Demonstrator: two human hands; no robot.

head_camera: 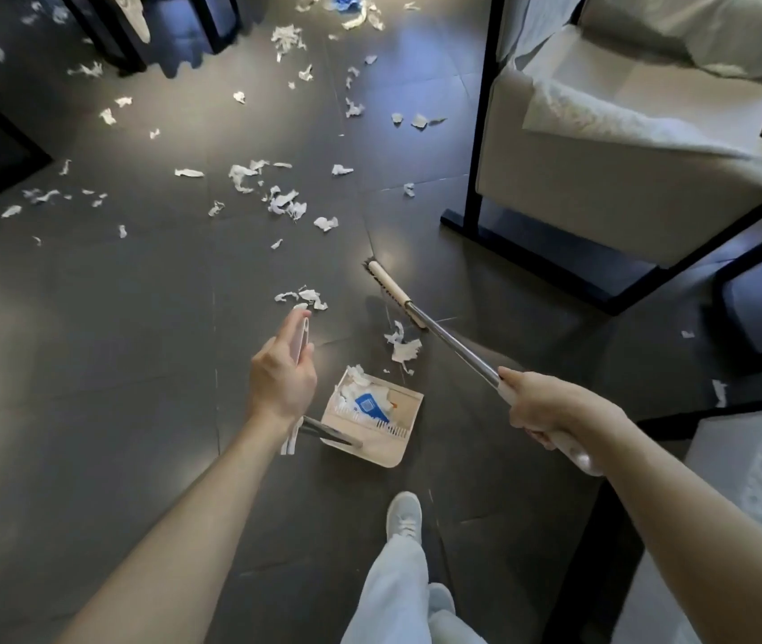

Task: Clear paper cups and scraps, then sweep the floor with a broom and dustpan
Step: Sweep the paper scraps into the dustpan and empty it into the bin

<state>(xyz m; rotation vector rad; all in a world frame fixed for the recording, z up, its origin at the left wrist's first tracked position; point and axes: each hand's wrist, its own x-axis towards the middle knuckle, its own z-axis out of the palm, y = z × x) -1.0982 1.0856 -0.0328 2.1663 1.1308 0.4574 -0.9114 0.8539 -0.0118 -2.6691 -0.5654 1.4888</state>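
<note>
Low at centre, just ahead of the shoe (403, 513), the dustpan (393, 450) stands on the floor (137, 364), part-filled with paper. Scraps (402, 346) lie at its one o'clock, just beside the broom (393, 292) head; many more spread from ten to twelve o'clock. They look feather-light and limp, likely to flutter, so short, low strokes suit. Left hand (281, 378) wraps the dustpan's upright handle, wrist bent down, perhaps loosely, since the fingers are hidden. Right hand (541, 406) clasps the broom's white grip, arm stretched forward.
</note>
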